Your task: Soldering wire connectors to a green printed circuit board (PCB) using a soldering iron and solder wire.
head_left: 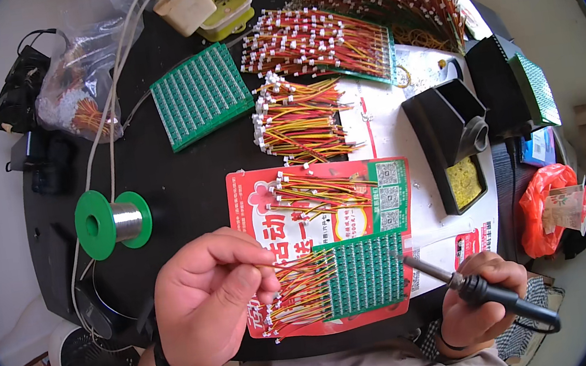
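Note:
My right hand [480,299] is closed round the black handle of a soldering iron [504,297]. The iron's tip points left, over the right edge of a green circuit board panel [366,275]. My left hand [212,297] is closed in a pinch at the left of the panel, on a thin connector wire [294,257] that runs toward the panel's upper left corner; its held end is hidden by the fingers. Several red and yellow wires [297,297] with white plugs stick out from the panel's left side. The panel lies on a red printed sheet [238,190].
Loose plug wires [324,192] and a bigger bundle [300,126] lie beyond the panel. Wired panels [333,40] and bare green panels [200,95] sit farther back. A green solder spool [113,223] stands left. A black iron stand [450,140] with yellow sponge [465,182] is right.

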Available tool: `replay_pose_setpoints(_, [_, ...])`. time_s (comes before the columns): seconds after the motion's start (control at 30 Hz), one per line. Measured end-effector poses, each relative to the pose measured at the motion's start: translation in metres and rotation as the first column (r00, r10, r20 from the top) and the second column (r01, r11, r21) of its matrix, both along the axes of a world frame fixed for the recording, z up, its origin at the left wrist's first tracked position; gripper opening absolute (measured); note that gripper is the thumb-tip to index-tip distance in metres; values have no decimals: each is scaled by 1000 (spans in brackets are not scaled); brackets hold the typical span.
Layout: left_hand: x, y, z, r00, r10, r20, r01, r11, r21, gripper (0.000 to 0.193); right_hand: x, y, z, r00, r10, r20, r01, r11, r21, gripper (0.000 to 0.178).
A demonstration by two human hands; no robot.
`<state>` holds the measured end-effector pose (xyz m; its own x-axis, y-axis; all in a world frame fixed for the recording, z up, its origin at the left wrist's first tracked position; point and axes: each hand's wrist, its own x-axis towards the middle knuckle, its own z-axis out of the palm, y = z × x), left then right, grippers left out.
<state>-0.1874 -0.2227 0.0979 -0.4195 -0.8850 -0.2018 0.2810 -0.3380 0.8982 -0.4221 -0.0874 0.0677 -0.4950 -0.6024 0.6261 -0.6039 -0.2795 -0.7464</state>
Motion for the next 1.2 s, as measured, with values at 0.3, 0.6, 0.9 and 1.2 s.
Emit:
replay_pose_setpoints(0.3, [6, 17, 10, 995, -49, 85, 49, 999, -4, 18, -6, 1, 4, 916, 390, 95, -402, 890, 216, 42])
replay_pose_setpoints(0.6, [12, 9, -13, 999, 41, 3, -41, 999, 35, 9, -43, -13, 38, 827, -169, -537, 272, 955, 118, 32])
replay_pose_setpoints(0.9, [5, 9, -13, 991, 70, 114, -56, 991, -123, 8, -54, -32, 26, 827, 21, -562, 132, 965, 229, 31])
replay_pose_setpoints(1.2, [6, 10, -16, 982, 110, 153, -75, 973, -217, 10, -51, -38, 31, 871, 21, -491, 194, 904, 381, 27])
